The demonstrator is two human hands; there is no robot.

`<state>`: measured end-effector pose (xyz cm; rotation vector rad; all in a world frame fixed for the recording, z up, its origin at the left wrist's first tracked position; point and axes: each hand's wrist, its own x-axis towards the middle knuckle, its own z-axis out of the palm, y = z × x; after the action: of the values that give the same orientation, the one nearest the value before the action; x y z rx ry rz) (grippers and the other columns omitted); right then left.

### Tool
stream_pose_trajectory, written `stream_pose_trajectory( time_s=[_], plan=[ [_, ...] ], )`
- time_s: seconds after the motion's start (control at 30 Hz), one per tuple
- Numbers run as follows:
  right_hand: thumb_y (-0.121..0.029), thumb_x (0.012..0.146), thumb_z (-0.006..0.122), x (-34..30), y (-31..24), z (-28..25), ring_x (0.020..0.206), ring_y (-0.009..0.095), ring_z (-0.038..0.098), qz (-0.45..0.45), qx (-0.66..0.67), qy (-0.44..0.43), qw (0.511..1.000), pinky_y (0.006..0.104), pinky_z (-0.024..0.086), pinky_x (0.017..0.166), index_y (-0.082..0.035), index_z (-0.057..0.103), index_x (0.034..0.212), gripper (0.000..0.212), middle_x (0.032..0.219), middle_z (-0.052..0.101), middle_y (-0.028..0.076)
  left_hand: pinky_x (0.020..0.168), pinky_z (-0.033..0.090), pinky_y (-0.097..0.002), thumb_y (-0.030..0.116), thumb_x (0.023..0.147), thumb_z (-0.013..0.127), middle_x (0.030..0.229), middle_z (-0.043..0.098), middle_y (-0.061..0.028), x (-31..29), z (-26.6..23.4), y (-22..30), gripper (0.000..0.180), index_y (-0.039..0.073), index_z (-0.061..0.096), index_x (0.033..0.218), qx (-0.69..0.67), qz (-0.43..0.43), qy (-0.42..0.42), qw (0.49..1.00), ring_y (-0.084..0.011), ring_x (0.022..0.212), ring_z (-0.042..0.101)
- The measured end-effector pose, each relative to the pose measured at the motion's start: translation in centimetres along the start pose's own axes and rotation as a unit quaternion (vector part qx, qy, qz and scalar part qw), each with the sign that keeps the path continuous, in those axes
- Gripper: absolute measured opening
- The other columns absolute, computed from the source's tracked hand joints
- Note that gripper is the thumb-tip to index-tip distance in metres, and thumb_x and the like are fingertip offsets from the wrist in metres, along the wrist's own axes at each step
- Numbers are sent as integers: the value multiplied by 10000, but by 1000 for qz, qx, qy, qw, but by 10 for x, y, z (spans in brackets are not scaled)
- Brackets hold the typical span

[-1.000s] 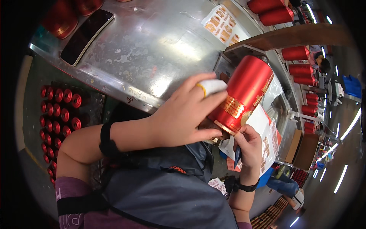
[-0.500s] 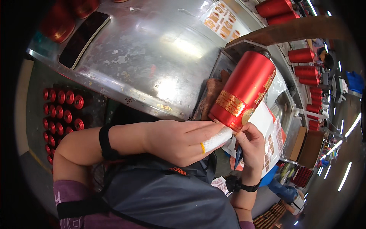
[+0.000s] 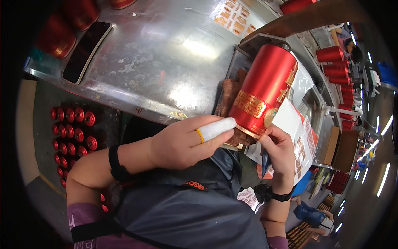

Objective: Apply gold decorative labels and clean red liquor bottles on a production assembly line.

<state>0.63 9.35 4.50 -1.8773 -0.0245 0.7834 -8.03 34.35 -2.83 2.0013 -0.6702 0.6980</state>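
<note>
A red metallic canister [image 3: 267, 83] with gold decorations leans at a slant on a rough brown support [image 3: 230, 93], its lower rim toward me. My left hand [image 3: 186, 139] has its fingers stretched toward that rim, with a white sleeve [image 3: 217, 129] and yellow band on one finger. Nothing shows in its fingers, and the thumb is hidden. At the rim's right side, my right hand [image 3: 280, 145] is closed, thumb and forefinger pinched against the canister's edge. A dark blue pointed tool [image 3: 265, 162] sticks down from this hand; its exact kind is unclear.
A phone [image 3: 87, 52] lies on the metal table [image 3: 145, 70], near more red canisters [image 3: 56, 37]. Gold sticker sheets [image 3: 236, 17] lie at the back, white sheets [image 3: 286, 120] at the right. Several small red round pieces [image 3: 70, 133] stand lower left. Another person [image 3: 317, 220] is far right.
My left hand has drawn back leftward from the canister's lower rim, baring more of the rim and support. The right hand keeps its pinch there. The whole view has shifted slightly.
</note>
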Motion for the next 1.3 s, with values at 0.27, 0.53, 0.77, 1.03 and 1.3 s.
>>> stream_pose_trajectory(
  time_s=[0.27, 0.53, 0.77, 1.03, 1.3],
  plan=[
    [-93, 859, 736, 0, -4, 1, 804, 83, 512, -38, -31, 5, 999, 231, 412, 731, -4, 645, 846, 128, 887, 560, 3, 869, 560, -389, -41, 763, 675, 1133, 657, -136, -8, -11, -4, 369, -21, 655, 1131, 2, -72, -49, 996, -312, 1033, 639],
    [-107, 845, 750, 1, -3, 4, 807, 80, 512, -82, -18, 8, 996, 224, 406, 720, -15, 647, 804, 145, 922, 559, 11, 893, 571, -377, 6, 779, 665, 1176, 645, -153, 13, -6, -5, 305, -9, 679, 1084, 43, 97, -49, 993, -313, 1083, 634],
    [-106, 825, 760, 4, 1, 0, 708, 50, 440, -67, -1, 4, 998, 199, 367, 653, -3, 639, 757, 173, 957, 560, 22, 884, 570, -391, -47, 749, 619, 1150, 647, -190, 10, -12, -5, 361, -42, 656, 1108, 70, 25, -86, 993, -345, 1054, 649],
    [-161, 816, 778, 4, 7, -1, 664, 36, 416, -109, -9, 12, 994, 196, 365, 622, -27, 647, 749, 200, 1016, 575, 31, 823, 590, -378, 24, 728, 691, 1113, 657, -147, 40, 3, 2, 321, 5, 694, 1049, 37, 141, -101, 984, -288, 1012, 653],
    [-230, 790, 801, -2, 9, 3, 616, 54, 453, -144, -15, 59, 988, 214, 395, 583, -66, 682, 764, 204, 1081, 590, 41, 990, 476, -428, 109, 637, 825, 1406, 462, -182, 73, 20, 5, 667, 62, 609, 1266, 170, 0, -144, 975, -356, 1277, 470]
  ],
)
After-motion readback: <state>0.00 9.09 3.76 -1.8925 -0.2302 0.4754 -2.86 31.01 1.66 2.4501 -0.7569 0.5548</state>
